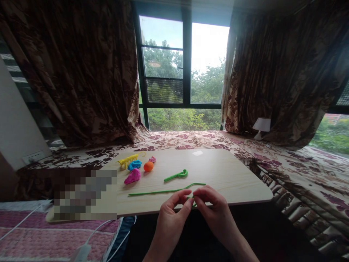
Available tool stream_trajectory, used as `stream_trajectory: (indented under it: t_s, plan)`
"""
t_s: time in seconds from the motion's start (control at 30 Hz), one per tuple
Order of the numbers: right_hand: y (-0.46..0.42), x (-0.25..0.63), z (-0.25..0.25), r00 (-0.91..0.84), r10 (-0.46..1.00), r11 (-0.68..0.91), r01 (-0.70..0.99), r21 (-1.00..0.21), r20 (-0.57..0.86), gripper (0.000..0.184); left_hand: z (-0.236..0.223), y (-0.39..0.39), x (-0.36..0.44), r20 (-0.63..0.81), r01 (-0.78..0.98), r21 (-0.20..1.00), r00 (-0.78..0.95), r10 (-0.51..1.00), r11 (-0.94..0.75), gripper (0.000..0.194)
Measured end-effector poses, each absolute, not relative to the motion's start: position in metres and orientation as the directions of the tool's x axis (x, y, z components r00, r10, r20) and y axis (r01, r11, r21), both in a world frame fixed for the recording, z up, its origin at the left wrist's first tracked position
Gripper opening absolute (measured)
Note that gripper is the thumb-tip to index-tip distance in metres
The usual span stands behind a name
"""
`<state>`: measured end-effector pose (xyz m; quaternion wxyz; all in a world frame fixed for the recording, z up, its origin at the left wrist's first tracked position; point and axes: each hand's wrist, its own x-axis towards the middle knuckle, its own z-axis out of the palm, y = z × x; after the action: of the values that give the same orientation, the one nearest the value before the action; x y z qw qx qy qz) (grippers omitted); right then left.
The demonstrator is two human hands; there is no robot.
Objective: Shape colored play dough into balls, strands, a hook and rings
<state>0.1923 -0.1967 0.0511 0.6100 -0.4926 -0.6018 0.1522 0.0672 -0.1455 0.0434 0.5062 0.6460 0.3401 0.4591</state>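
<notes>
Over the table's front edge, my left hand (177, 207) and my right hand (211, 203) meet, thumbs and fingers pinched together. Between their fingertips they hold a small piece of green modelling clay (194, 204), mostly hidden by the fingers. Just beyond them a long thin green clay strand (158, 192) lies across the table. Farther back rests a green clay piece with a curled end (176, 175). To the left sit a magenta clay lump (132, 176), an orange clay ball (148, 166), a blue clay piece (134, 165), a yellow four-legged clay figure (128, 160) and a small pink lump (152, 159).
The pale wooden table (229, 178) has a blurred-out patch (87, 196) at its left end. A small white piece (197, 153) lies near its back edge. A white lamp (262, 126) stands on the floral-covered sill. Cables and a white plug block (81, 251) lie lower left.
</notes>
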Motion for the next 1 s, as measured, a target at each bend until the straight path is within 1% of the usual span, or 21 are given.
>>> stream_trajectory:
  t_s: [0.07,0.13,0.4,0.5,0.6,0.67,0.8,1.0]
  plan:
    - [-0.196,0.193,0.051,0.234,0.78,0.46,0.414,-0.785,0.58,0.01,0.046,-0.147,0.067,0.273,-0.027,0.959,0.372,0.887,-0.283,0.022]
    - [-0.196,0.193,0.051,0.241,0.778,0.452,0.425,-0.784,0.58,0.011,0.049,-0.148,0.067,0.281,-0.022,0.956,0.365,0.888,-0.293,0.02]
    - [-0.198,0.193,0.055,0.187,0.783,0.459,0.469,-0.754,0.593,0.015,0.051,-0.15,0.066,0.257,0.009,0.961,0.338,0.905,-0.276,0.022]
    - [-0.198,0.194,0.053,0.212,0.794,0.446,0.434,-0.783,0.569,0.019,0.052,-0.15,0.066,0.209,-0.023,0.977,0.337,0.918,-0.214,0.023]
    - [-0.197,0.193,0.048,0.262,0.832,0.391,0.349,-0.852,0.49,0.021,0.052,-0.149,0.067,0.141,-0.09,0.989,0.349,0.926,-0.116,0.025]
    - [-0.195,0.192,0.046,0.279,0.84,0.375,0.32,-0.87,0.465,0.02,0.052,-0.149,0.067,0.12,-0.125,0.989,0.355,0.927,-0.08,0.025]
    - [-0.194,0.192,0.046,0.262,0.814,0.416,0.362,-0.834,0.519,0.012,0.05,-0.15,0.067,0.131,-0.127,0.988,0.371,0.919,-0.089,0.025]
    - [-0.192,0.194,0.049,0.189,0.778,0.502,0.388,-0.773,0.599,0.015,0.046,-0.146,0.066,0.207,-0.12,0.978,0.425,0.881,-0.171,0.023]
